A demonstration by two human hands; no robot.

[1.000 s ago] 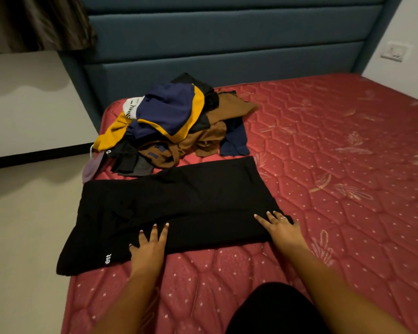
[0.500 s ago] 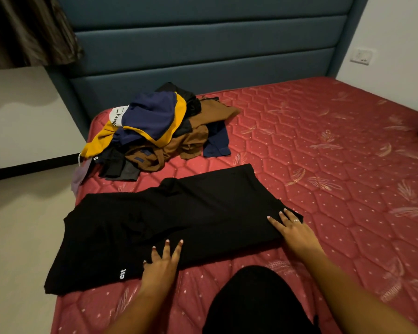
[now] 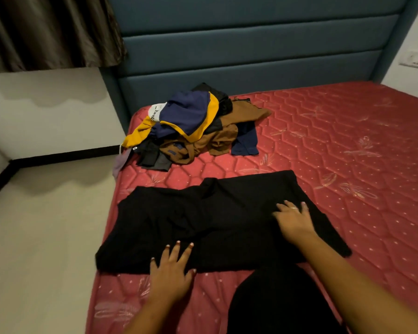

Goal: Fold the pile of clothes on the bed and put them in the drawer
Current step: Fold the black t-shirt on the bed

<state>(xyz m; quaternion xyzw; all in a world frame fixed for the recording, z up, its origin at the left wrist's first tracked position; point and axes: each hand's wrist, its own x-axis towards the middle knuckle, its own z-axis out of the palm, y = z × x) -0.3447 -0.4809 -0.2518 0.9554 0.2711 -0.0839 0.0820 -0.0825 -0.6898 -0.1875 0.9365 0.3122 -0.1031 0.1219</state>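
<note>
A wide black cloth garment lies spread flat across the near left part of the red quilted bed, its long side running left to right; its left end reaches the bed's left edge, and a soft ridge of cloth rises near its far middle edge.

The left hand rests at the garment's near hem; its grip is fully open, with straight, slightly spread fingers lying on the black cloth and the heel of the hand on the mattress; it grasps nothing. The right hand lies palm down on the right part of the same garment; its grip is open too, with flat, fanned fingers pressing on the cloth rather than pinching it; a thin pale ring shows on one finger.

Farther up the bed, well apart from the black garment, sits a loose pile of mixed clothes near the bed's left edge; a navy and yellow top lies uppermost, with a white lettered patch at its left; crumpled brown cloth lies under and to the right of it; a dark navy piece spreads onto the mattress at the right; a mauve scrap hangs over the bed's edge.

A padded blue-grey headboard stands behind the pile; a brown curtain hangs at the upper left; a white wall socket sits at the upper right; pale beige floor lies left of the bed; the person's black-clad knee shows at the bottom, between the forearms.
</note>
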